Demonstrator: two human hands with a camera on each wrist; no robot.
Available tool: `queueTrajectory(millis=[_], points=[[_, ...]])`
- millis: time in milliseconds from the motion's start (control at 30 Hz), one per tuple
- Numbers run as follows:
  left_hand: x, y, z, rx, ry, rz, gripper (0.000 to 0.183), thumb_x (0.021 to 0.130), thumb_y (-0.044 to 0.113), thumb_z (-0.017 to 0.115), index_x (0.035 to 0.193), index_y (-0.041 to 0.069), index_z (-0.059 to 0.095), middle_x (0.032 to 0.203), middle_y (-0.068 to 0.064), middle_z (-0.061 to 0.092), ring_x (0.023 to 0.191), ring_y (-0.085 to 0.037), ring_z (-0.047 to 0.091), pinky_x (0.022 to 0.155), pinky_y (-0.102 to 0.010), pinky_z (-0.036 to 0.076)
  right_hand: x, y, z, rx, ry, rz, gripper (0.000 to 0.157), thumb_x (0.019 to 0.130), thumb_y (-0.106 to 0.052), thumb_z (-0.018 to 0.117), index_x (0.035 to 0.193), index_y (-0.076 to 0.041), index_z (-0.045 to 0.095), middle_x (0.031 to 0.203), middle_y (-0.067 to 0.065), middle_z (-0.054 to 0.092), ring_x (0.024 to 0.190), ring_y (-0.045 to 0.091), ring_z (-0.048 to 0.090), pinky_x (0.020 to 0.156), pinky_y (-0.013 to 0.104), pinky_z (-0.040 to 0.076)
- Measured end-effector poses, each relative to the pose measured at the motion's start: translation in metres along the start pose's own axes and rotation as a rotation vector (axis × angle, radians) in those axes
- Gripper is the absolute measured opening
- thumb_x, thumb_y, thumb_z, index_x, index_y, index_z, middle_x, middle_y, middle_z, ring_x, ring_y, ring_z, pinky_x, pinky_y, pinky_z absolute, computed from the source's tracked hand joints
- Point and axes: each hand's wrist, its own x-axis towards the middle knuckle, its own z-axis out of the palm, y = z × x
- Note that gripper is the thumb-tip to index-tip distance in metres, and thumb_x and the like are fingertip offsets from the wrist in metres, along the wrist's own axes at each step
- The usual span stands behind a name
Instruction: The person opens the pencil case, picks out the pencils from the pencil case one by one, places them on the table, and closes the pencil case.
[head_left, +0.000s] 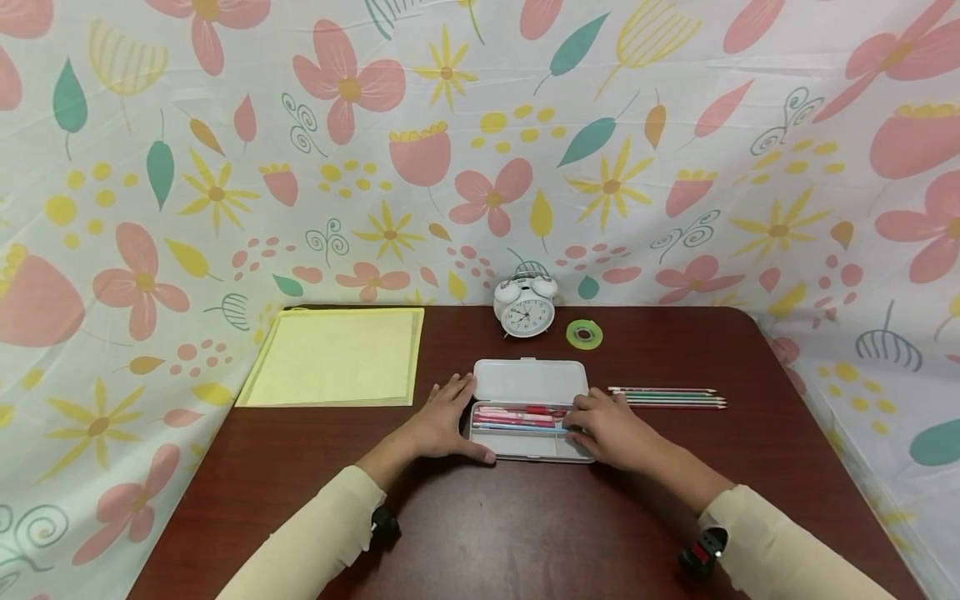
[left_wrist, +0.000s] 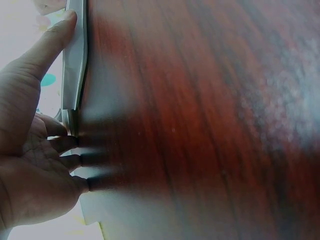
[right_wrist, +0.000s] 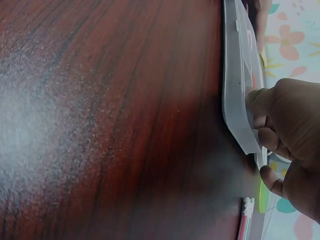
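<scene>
An open white pencil case (head_left: 517,448) lies on the table, its lid (head_left: 529,380) folded back. Pink, red and blue pens and pencils (head_left: 517,417) fill its rear compartment. My left hand (head_left: 438,421) rests at the case's left end with fingers spread, the thumb (left_wrist: 62,30) along the front corner. From the right, my right hand (head_left: 611,429) reaches into the case, fingers bent over the pens' right ends. In the right wrist view its thumb (right_wrist: 260,100) dips inside the case wall (right_wrist: 232,95); I cannot tell whether the fingertips pinch a pen.
Several pencils (head_left: 671,399) lie side by side right of the case. Behind it stand a white alarm clock (head_left: 527,308) and a green tape roll (head_left: 584,334). Yellow paper sheets (head_left: 337,358) lie at the back left. A flowered cloth (head_left: 480,167) hangs behind the table (head_left: 510,533).
</scene>
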Motion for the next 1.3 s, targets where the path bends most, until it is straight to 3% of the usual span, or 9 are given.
queueTrajectory(millis=[67,100,233,467,733,833,1033,1300], points=[[0.000,0.000,0.000,-0.006,0.000,0.005,0.142,0.076,0.064,0.096,0.177,0.004,0.016,0.186,-0.019,0.017,0.175,-0.039,0.006,0.141,-0.062,0.007,0.000,-0.001,-0.001,-0.001,-0.006,0.010,0.015,0.095,-0.019,0.088,0.110,-0.017,0.084,0.103,-0.002,0.071,0.099,0.018,0.058,0.084,0.059,0.051],[0.000,0.000,0.000,-0.007,0.000,0.007,0.142,0.076,0.064,0.096,0.177,0.003,0.016,0.186,-0.019,0.017,0.175,-0.039,0.006,0.141,-0.062,0.007,0.002,-0.012,-0.010,-0.018,-0.023,0.044,0.016,0.092,-0.015,0.090,0.106,-0.017,0.084,0.100,-0.003,0.070,0.097,0.018,0.057,0.081,0.058,0.051],[0.000,0.000,0.000,-0.007,0.000,0.004,0.142,0.076,0.064,0.096,0.177,0.003,0.017,0.186,-0.019,0.017,0.175,-0.039,0.006,0.141,-0.062,0.007,0.003,-0.014,-0.012,-0.010,-0.035,0.064,0.013,0.094,-0.016,0.089,0.104,-0.021,0.082,0.100,-0.006,0.070,0.097,0.016,0.057,0.082,0.055,0.050],[-0.001,0.001,-0.001,-0.003,-0.006,-0.005,0.142,0.076,0.066,0.096,0.178,0.006,0.016,0.186,-0.017,0.016,0.175,-0.038,0.006,0.142,-0.061,0.007,0.006,-0.012,-0.012,0.032,-0.020,0.059,0.014,0.094,-0.017,0.090,0.102,-0.022,0.080,0.102,-0.007,0.074,0.099,0.017,0.062,0.084,0.060,0.053],[0.001,-0.006,0.002,-0.031,0.014,0.027,0.145,0.074,0.075,0.092,0.177,0.004,0.018,0.185,-0.020,0.019,0.175,-0.040,0.008,0.141,-0.063,0.007,0.014,-0.016,-0.013,0.049,-0.003,0.027,0.014,0.096,-0.015,0.087,0.107,-0.020,0.082,0.103,-0.006,0.073,0.100,0.018,0.063,0.078,0.045,0.048],[0.002,-0.007,0.002,-0.045,0.007,0.022,0.147,0.073,0.073,0.094,0.177,0.003,0.018,0.185,-0.020,0.017,0.175,-0.040,0.006,0.141,-0.063,0.006,0.020,-0.020,-0.013,0.030,0.003,0.027,0.012,0.096,-0.014,0.086,0.105,-0.020,0.081,0.099,-0.007,0.072,0.097,0.017,0.061,0.078,0.048,0.050],[0.007,-0.018,0.010,-0.059,0.020,0.034,0.154,0.068,0.086,0.089,0.179,0.009,0.014,0.187,-0.016,0.015,0.175,-0.038,0.005,0.140,-0.065,0.006,0.032,-0.028,-0.008,-0.016,0.007,0.037,0.008,0.098,-0.016,0.085,0.105,-0.018,0.081,0.097,-0.006,0.070,0.095,0.018,0.061,0.080,0.052,0.051],[0.001,-0.005,0.002,-0.033,0.005,0.017,0.147,0.073,0.072,0.094,0.177,0.004,0.017,0.186,-0.018,0.017,0.175,-0.039,0.006,0.141,-0.064,0.008,0.051,-0.046,0.001,-0.083,0.026,-0.036,0.009,0.097,-0.022,0.086,0.105,-0.019,0.082,0.097,-0.004,0.071,0.092,0.019,0.060,0.083,0.056,0.053]])
